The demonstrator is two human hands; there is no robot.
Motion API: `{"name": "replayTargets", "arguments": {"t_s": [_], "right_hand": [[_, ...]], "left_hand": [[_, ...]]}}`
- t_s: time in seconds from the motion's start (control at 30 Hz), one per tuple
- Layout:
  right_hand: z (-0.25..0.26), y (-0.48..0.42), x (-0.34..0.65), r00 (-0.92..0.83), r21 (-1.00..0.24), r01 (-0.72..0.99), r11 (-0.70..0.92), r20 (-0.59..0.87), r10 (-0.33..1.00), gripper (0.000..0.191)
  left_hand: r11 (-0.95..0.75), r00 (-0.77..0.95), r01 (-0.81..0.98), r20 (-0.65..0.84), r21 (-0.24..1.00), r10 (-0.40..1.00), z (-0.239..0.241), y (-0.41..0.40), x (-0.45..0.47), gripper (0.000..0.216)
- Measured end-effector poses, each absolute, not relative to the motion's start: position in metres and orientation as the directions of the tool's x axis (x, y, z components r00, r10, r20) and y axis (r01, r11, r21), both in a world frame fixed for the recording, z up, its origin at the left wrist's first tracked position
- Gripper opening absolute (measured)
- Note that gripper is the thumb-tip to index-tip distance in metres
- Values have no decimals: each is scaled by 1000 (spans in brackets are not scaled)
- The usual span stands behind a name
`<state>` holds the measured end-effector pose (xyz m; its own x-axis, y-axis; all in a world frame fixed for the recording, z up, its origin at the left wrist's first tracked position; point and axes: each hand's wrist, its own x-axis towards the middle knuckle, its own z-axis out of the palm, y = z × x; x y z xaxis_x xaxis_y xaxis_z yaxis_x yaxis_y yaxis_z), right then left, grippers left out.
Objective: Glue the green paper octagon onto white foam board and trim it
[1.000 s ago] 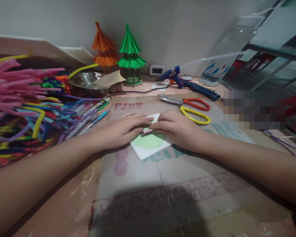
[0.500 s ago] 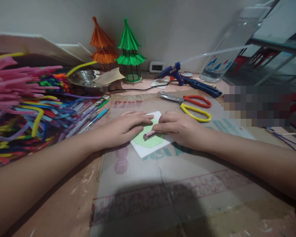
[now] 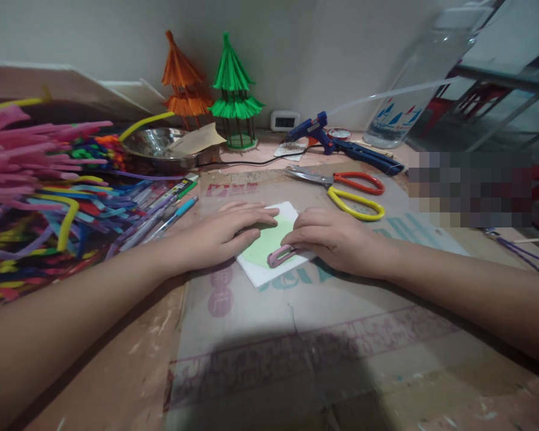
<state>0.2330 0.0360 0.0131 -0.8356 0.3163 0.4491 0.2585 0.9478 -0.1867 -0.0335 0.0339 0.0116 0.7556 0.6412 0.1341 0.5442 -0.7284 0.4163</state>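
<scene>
A white board (image 3: 264, 270) lies on a cardboard sheet (image 3: 305, 323) with a pale green cut-out shape (image 3: 269, 242) on top of it. My left hand (image 3: 220, 234) rests flat on the left side of the board and shape, fingers stretched out. My right hand (image 3: 332, 239) is curled, fingers closed around a small pink tool (image 3: 279, 256) whose end presses on the lower right edge of the green shape.
Scissors with red and yellow handles (image 3: 350, 193) lie behind my right hand, a blue glue gun (image 3: 341, 146) further back. Coloured pipe cleaners (image 3: 36, 197) and pens (image 3: 170, 206) fill the left. A metal bowl (image 3: 161, 149), orange (image 3: 182, 84) and green (image 3: 234, 90) pagoda models and a clear jar (image 3: 413, 90) stand near the wall.
My right hand has drawn the pink tool down and toward me along the right edge of the green shape. My left hand has stayed in place on the board.
</scene>
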Motion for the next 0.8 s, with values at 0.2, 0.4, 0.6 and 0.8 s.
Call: {"name": "replayTargets", "arguments": {"t_s": [0.2,0.4,0.6,0.8], "right_hand": [[15,36,229,-788,-145,348,926,490,372,24],[17,39,234,-849,-141,287,948,421,320,23],[20,36,242,-895,-173,181,968,380,235,26],[20,35,242,-719,-436,356,826,437,541,15]], "left_hand": [[-733,759,544,134,408,637,11,34,-34,41],[-736,754,554,140,390,642,11,34,-35,42],[-727,755,557,120,402,645,13,33,-35,40],[-712,717,572,173,408,675,10,30,-35,39]]}}
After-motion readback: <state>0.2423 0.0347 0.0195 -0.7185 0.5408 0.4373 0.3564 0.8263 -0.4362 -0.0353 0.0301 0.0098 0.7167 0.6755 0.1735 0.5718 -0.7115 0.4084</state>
